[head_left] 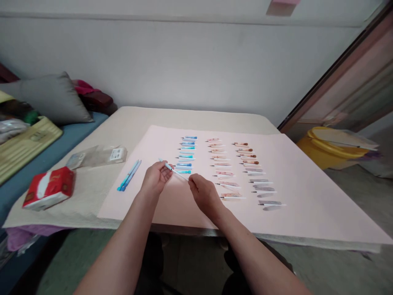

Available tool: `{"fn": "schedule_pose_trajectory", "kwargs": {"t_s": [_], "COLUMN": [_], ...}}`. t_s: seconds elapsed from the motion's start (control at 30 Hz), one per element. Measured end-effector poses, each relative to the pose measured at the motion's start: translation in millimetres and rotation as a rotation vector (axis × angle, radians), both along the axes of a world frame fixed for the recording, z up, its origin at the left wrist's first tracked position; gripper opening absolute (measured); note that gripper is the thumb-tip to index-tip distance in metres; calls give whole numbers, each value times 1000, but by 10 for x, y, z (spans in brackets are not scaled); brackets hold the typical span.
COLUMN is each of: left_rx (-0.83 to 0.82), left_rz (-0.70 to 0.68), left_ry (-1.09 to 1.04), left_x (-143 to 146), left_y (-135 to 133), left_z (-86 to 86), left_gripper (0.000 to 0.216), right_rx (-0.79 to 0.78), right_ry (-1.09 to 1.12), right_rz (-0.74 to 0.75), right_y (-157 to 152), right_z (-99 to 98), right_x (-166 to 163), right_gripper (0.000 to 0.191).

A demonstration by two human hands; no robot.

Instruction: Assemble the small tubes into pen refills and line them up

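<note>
Left hand [155,177]: mine, thumb and fingers closed on one pale blue pen [168,166], the lower fingers loosely curled. Right hand [204,192]: mine, closed on the near end of a thin white rod [179,175] that runs in line with the pen. Both are held above the pink sheet [313,184], left of its middle.

Just beyond the rod: blue column [186,157] of pen parts, its near end closest to my fingers. Right of that: pink column [221,165], its nearest pieces beside my right hand and in the way of a sweep rightward. Further right: third column [250,155], brown at the far end, grey at the near.

Near the sheet's left edge: two blue pens [127,176], side by side, aslant. Past that edge, on the tabletop [184,115]: one clear bag [95,157]; one red pack [50,186], toward the near left corner.

Room for moving: a strip of sheet between my wrists and the near edge; a broad stretch from the third column to the right edge.

Surface: cloth-covered, pale. Beyond the far edge: white wall [184,61]. Left: blue seat [76,135], grey cushion [52,98]. Right: yellow bucket [325,147] on the floor [356,184].
</note>
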State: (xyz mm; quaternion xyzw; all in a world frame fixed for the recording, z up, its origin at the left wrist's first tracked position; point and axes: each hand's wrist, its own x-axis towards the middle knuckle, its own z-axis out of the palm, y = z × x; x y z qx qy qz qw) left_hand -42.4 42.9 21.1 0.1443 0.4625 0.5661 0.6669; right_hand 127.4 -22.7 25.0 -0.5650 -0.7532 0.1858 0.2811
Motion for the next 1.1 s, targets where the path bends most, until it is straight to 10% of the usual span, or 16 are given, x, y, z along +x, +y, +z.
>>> {"fn": "schedule_pose_trajectory", "kwargs": {"t_s": [0.6,1.1], "left_rx": [144,-13], "left_rz": [-157,-73], "left_ry": [-1,-214], "left_x": [548,355], "left_y": [-371,-221], "left_z": [-22,-62], "left_gripper": [12,9], "right_rx": [-43,-166], "right_ry": [281,617], "right_rz": [-92,-87], "right_y": [34,153], "right_z": [-156,-182], "right_x": [1,48], "right_gripper": [13,25]}}
